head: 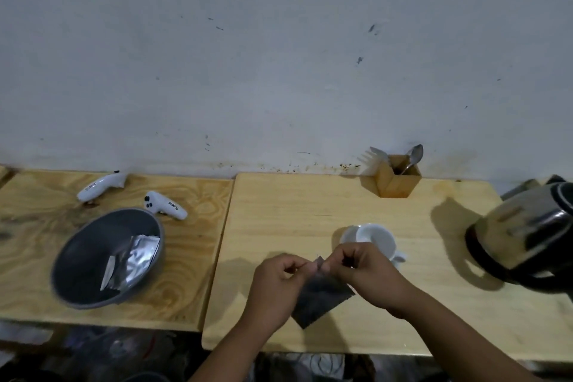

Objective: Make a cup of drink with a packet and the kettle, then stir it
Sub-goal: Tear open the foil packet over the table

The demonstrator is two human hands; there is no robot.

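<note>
Gripping: left hand (279, 276) and right hand (356, 267) both pinch the top corner of the packet (322, 298)
Packet: dark, foil-like, square, hanging corner-down above the table (310, 211)
Cup (375, 240): white, just behind the right hand
Kettle (524, 236): steel, far right

White cup (375, 240) as landmark, on a pale yellow-tan wooden table (279, 211) with faint straight grain; just in front of it a dark grey, dull-sheened packet (322, 296). Far left of the cup: slate-grey bowl (77, 257) holding shiny silver foil packets (136, 260), two white controllers (166, 206) with black buttons and black handwriting, all on a second table (192, 245) with bold swirling brown grain. Behind the cup a honey-brown wooden holder (398, 181) with silver cutlery; right of it a silver-and-black kettle (524, 236); pale grey wall (279, 56) flecked with dark marks.
</note>
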